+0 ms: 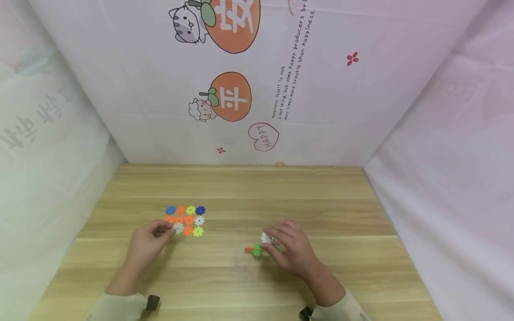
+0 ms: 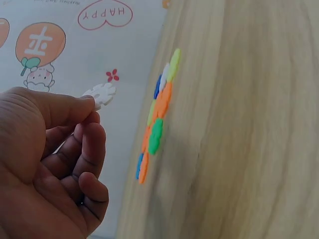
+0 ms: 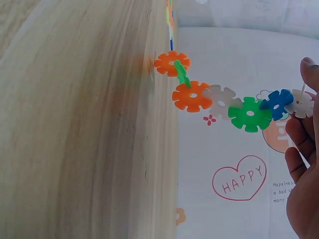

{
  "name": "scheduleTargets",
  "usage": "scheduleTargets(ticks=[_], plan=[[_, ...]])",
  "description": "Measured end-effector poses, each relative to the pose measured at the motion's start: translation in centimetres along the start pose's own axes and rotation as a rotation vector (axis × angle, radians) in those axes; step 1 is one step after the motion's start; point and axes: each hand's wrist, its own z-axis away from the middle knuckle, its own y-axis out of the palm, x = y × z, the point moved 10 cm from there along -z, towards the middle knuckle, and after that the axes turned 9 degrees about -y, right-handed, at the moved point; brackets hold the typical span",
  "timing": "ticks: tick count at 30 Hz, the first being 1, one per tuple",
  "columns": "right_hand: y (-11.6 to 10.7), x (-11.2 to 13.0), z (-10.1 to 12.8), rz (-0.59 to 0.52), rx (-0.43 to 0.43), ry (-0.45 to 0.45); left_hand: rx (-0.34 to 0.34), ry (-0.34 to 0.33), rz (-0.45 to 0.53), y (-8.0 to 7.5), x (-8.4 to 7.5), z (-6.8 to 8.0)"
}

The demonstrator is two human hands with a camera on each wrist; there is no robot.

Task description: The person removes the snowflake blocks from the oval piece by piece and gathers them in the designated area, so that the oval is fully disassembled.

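Between thumb and forefinger, my left hand (image 1: pixel 146 245) pinches a white notched snowflake disc (image 2: pixel 103 94) by its edge, raised above the table. Right behind it lie flat rows of snowflake discs (image 1: pixel 198 232) in orange, yellow, blue and white; a green disc (image 2: pixel 155 136) in them is hidden by my hand in the head view. My right hand (image 1: pixel 295 252) grips the white end disc (image 3: pixel 300 104) of a chain of interlocked snowflake discs. From there the chain runs through blue, green (image 3: pixel 250 114), white, orange and green to an orange disc (image 3: pixel 172 63) at its far end, low over the table.
The wooden table (image 1: pixel 225 285) meets a white printed cloth (image 1: pixel 313 133) along its back edge. White cloth walls (image 1: pixel 453 147) rise on both sides. Black wrist bands (image 1: pixel 153 303) show at both sleeves.
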Motion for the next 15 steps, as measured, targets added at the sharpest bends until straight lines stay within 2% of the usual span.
scheduleTargets(ticks=[15], plan=[[0.0, 0.0, -0.1, -0.007, 0.007, 0.011, -0.009, -0.118, -0.102, -1.5, 3.5, -0.6]])
